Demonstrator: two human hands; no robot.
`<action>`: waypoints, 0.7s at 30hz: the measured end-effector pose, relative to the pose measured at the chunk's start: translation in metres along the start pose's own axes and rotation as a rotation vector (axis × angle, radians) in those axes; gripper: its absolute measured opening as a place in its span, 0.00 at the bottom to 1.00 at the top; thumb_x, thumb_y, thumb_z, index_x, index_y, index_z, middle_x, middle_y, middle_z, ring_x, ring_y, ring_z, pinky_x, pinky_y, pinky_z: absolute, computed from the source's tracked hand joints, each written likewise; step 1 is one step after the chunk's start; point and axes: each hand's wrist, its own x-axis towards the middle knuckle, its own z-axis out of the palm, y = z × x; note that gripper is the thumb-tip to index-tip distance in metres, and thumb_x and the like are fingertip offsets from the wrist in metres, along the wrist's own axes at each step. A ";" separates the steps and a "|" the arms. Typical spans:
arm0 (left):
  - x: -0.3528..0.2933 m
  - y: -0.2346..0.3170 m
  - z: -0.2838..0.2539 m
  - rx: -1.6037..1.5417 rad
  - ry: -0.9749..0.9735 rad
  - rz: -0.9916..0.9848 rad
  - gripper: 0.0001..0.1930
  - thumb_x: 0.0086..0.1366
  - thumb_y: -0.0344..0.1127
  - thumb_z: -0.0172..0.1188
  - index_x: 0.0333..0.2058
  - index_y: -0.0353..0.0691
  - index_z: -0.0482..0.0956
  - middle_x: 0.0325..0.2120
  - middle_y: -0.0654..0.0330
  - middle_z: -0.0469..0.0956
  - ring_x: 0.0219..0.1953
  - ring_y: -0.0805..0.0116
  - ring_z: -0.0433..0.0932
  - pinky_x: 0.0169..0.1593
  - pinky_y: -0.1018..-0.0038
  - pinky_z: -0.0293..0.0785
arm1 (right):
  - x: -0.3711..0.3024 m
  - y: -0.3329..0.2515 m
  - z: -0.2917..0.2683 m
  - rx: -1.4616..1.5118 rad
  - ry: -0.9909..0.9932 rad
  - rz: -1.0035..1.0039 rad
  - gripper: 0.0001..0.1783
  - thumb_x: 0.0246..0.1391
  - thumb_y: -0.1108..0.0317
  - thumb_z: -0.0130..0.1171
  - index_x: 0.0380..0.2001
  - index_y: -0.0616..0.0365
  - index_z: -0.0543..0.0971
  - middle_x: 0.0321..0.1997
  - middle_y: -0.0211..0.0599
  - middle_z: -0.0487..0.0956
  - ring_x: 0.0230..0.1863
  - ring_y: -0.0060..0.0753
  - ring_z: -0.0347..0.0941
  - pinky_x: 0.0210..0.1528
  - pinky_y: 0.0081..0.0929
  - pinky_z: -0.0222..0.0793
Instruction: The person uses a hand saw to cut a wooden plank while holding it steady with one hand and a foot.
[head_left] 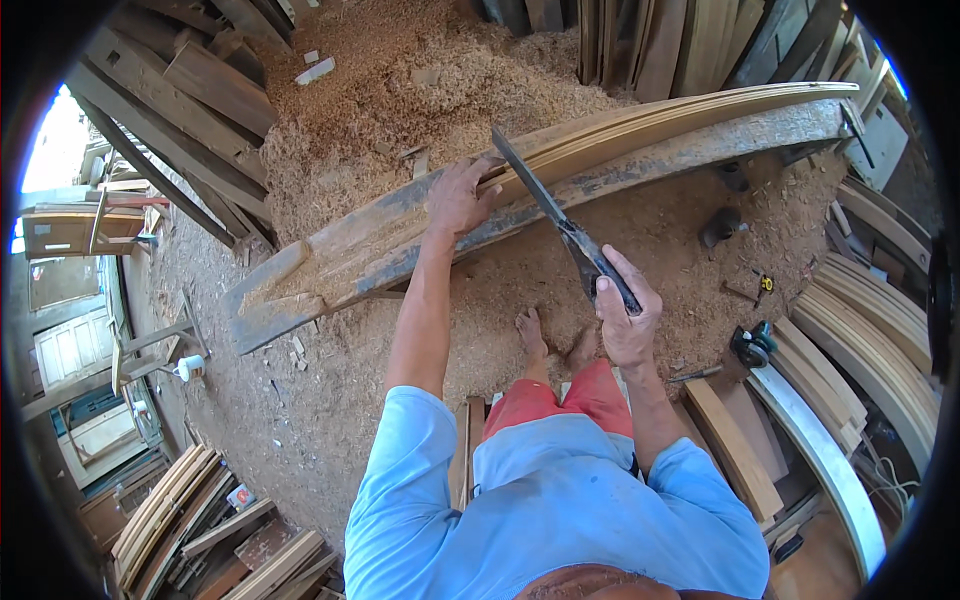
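Note:
My right hand [628,312] is closed around the dark handle of a handsaw [533,183]. Its narrow-looking blade is seen nearly edge-on and points up and away to the left, crossing over a long grooved wooden board [660,125]. At the board's left end, my left hand [463,197] grips the wood, with fingers on the far side and thumb on the near side. Whether the saw teeth touch the board I cannot tell. Underneath lies a thick, worn workbench plank [390,262], dusted with sawdust and notched at its left end.
Wood shavings [450,80] heap up beyond the bench. A green power tool [754,344], a hammer [742,292] and curved timber pieces [860,330] lie at the right. More timber [170,510] is stacked lower left, and a white jug [189,368] stands at left.

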 end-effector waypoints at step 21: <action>0.007 0.011 -0.002 -0.025 -0.064 -0.087 0.18 0.56 0.39 0.71 0.46 0.58 0.82 0.38 0.60 0.76 0.49 0.54 0.76 0.53 0.59 0.74 | 0.032 0.012 0.001 0.000 -0.079 0.040 0.21 0.65 0.71 0.62 0.58 0.70 0.78 0.47 0.42 0.84 0.44 0.22 0.77 0.48 0.21 0.74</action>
